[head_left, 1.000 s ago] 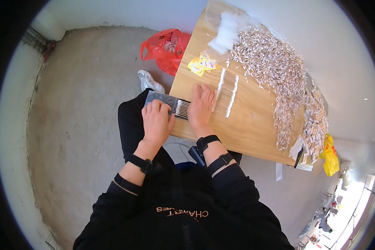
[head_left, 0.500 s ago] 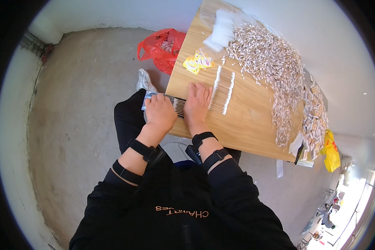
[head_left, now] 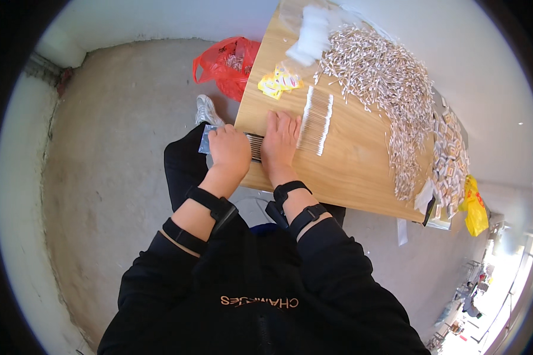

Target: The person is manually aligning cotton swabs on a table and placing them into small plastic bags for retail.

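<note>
My left hand is closed over a flat plastic packet, with its silvery blue end sticking out past the table's left edge. In the gap between my hands, a row of cotton swabs shows against a dark backing. My right hand lies on the table with its fingers stretched forward, and its palm covers the right end of that row. Just right of its fingertips is a neat row of loose cotton swabs, laid side by side. The undersides of both hands are hidden.
A large heap of cotton swabs covers the far right of the wooden table. Yellow packets and clear plastic bags lie at the far left. Small packs pile along the right. A red bag stands beside the table.
My left fingers have shifted slightly forward over the packet, covering more of its upper edge. The right hand stays nearly in place. The whole view has shifted a little.
</note>
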The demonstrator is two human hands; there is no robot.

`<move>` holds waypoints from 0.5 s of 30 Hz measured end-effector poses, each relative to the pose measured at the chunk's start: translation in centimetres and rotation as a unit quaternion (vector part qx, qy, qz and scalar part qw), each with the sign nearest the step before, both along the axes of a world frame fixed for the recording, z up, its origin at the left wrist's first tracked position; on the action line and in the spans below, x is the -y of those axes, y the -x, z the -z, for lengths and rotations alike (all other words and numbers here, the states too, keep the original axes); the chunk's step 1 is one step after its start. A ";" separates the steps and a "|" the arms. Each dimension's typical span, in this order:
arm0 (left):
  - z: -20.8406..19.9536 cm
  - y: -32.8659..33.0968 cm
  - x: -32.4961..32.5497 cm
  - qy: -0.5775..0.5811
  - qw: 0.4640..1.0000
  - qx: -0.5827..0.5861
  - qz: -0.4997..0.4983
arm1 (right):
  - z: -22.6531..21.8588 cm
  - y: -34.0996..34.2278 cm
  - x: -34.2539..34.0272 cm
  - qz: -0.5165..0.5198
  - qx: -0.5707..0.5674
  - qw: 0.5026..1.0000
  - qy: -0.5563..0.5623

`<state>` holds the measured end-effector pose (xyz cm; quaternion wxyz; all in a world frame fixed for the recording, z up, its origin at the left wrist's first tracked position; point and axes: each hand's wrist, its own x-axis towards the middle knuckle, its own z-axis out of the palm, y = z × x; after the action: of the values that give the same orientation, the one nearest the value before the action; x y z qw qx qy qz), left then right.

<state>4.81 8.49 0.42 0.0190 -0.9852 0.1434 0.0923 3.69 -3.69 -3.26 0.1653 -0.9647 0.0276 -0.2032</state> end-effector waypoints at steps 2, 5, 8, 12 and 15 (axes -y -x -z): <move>0.4 0.4 -0.4 0.051 0.995 0.088 0.010 | 0.0 -0.1 -0.2 0.004 -0.001 1.000 -0.001; 0.2 0.1 -1.2 0.122 0.989 0.078 0.004 | 0.1 0.0 0.0 0.007 0.001 1.000 0.005; 0.0 0.1 -2.0 0.186 0.981 0.060 -0.008 | 0.2 -0.2 0.0 0.004 0.015 1.000 -0.007; 0.3 0.4 -2.1 0.206 0.974 0.099 -0.001 | 0.1 -0.2 -0.3 0.000 0.011 1.000 0.010; 0.0 0.5 -2.1 0.210 0.970 0.120 0.006 | -0.1 -0.3 -0.7 0.007 -0.012 1.000 0.012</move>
<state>4.32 10.55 0.38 -0.1703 -0.9702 0.1623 -0.0587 3.97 -3.00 -3.20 0.1515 -0.9688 0.0343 -0.1930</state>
